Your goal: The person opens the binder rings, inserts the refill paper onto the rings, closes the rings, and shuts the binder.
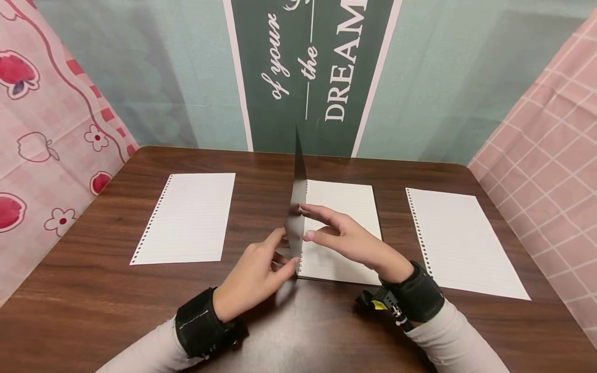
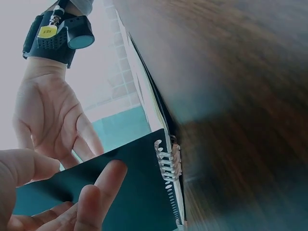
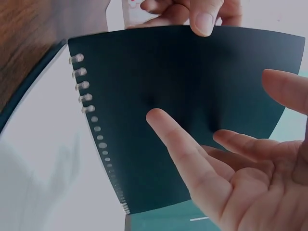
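Notebook cover (image 1: 296,207) (dark, standing on edge) rises between both hands above the spiral notebook (image 1: 342,233) at mid-bench (image 1: 93,311). Left hand (image 1: 254,277) pinches its near edge in a closed grip; right hand (image 1: 347,235) lies open, straight fingers against its other face. Loose lined sheets (image 1: 188,217) lie farther out.

The head view cuts the white lettering of the green wall banner (image 1: 322,67) at its top edge. The upright dark plastic notebook cover (image 1: 296,207) hides part of the left hand's fingers (image 1: 280,254). In the left wrist view, the brown wooden table (image 2: 240,96) is badly blurred.
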Available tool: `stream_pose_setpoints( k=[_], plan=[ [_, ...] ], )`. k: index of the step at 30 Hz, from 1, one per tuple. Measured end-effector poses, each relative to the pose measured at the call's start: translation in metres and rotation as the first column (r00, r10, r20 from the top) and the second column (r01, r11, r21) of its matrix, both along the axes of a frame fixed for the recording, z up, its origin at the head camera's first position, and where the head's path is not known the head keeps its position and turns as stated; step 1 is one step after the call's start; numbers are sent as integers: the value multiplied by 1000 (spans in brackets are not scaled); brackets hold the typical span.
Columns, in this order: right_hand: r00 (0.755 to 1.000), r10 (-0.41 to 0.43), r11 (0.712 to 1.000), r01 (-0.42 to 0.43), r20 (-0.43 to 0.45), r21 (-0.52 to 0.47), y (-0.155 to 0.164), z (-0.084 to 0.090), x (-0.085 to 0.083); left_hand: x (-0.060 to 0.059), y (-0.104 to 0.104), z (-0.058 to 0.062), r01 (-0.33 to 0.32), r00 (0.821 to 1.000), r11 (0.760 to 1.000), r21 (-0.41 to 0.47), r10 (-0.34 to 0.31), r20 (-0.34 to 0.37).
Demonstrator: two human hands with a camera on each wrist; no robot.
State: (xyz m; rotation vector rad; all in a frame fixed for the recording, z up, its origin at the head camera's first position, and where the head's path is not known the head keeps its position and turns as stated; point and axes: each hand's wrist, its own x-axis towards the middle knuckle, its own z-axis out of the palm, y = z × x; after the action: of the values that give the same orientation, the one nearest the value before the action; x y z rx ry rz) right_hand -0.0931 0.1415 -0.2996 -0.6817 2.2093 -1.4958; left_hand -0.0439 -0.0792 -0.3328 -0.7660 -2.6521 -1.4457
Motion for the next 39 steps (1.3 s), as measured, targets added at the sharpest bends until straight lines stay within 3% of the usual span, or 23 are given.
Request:
stream_pose_setpoints(
  k=[7,16,30,35,39],
  plan=[
    [993,-59,995,68,-106,76,7,-3,-6,-1,0,-2,-16,999,999,-29,15,-33],
    [958,-118,960,178,-262,218,19,-6,-15,0,-3,-3,-22,999,998,-52,21,-32],
    [954,-165,933,233,-251,274,41,-1,-27,2,-23,-7,-110,991,990,-86,103,-80],
    [951,-191,914,263,-244,310,49,0,-30,4,-34,-9,-171,984,977,-131,165,-60],
    [948,-224,899,291,-228,328,54,0,-33,5,-40,-9,-179,984,975,-133,176,-38]
  ],
)
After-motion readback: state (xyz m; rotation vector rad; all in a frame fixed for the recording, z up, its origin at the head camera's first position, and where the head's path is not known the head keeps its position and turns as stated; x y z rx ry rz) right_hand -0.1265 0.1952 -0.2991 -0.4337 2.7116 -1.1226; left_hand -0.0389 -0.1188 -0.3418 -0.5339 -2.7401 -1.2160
